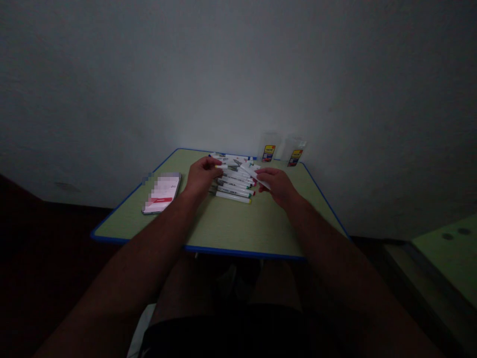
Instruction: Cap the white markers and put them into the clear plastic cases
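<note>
Several white markers (234, 197) lie side by side across the back middle of the table, their ends in various colours. My right hand (276, 185) is closed around a white marker (257, 177), which slants up and left over the others. My left hand (203, 175) is at the left end of the row, with thumb and fingers pinched on a white marker (223, 166) with a yellowish end. Part of the row is hidden behind my left fingers.
A phone (163, 194) with a lit screen lies on the left of the blue-edged table (231, 233). Two clear plastic cases, the left case (269, 148) and the right case (295, 151), stand at the back right against the wall (238, 74).
</note>
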Available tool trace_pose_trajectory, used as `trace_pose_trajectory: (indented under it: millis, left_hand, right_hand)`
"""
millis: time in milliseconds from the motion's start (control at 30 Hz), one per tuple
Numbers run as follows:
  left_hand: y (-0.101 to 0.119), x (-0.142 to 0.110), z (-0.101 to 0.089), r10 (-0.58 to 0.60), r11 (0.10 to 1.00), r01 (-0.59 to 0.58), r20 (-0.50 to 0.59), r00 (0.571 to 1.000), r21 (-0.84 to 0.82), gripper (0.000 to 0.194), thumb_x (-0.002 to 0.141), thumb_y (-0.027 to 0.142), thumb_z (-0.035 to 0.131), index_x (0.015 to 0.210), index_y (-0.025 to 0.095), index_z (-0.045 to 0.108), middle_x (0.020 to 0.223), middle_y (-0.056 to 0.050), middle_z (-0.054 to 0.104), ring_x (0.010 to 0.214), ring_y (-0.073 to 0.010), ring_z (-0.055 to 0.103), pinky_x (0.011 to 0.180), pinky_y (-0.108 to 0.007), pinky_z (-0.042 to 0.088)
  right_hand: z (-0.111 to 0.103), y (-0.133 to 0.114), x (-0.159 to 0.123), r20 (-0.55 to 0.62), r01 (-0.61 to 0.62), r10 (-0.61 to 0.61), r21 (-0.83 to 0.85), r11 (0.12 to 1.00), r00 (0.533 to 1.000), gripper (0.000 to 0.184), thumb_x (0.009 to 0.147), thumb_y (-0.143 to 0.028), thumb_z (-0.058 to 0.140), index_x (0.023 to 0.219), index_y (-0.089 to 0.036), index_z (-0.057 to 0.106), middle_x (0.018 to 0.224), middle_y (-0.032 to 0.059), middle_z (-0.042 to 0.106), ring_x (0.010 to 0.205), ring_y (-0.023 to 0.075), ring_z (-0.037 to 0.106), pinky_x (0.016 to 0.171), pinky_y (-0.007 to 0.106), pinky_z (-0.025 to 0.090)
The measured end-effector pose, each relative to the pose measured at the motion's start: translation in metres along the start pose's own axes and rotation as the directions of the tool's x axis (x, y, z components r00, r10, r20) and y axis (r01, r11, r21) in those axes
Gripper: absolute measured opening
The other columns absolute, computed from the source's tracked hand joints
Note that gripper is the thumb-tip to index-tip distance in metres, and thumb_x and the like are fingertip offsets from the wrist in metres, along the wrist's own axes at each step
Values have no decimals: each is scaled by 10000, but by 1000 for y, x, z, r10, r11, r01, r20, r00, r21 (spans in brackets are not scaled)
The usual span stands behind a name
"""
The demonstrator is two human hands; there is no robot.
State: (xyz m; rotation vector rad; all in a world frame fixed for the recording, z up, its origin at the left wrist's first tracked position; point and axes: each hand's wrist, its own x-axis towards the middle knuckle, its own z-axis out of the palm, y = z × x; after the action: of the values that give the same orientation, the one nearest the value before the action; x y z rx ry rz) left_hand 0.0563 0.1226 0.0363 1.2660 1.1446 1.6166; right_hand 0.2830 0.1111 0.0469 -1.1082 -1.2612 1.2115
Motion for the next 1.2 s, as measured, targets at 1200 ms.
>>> trace_pose_trajectory:
  millis: [1200]
  left_hand:
    - [3,-5,2,-41,999,38,139,989,26,225,591,75,778,789,170,729,654,12,622,619,-125,578,597,-267,474]
  right_hand:
    - [-2,5,1,49,68,-66,-53,996,997,204,655,-284,804,749,-173,661,669,11,701,447,74,486,431,233,441]
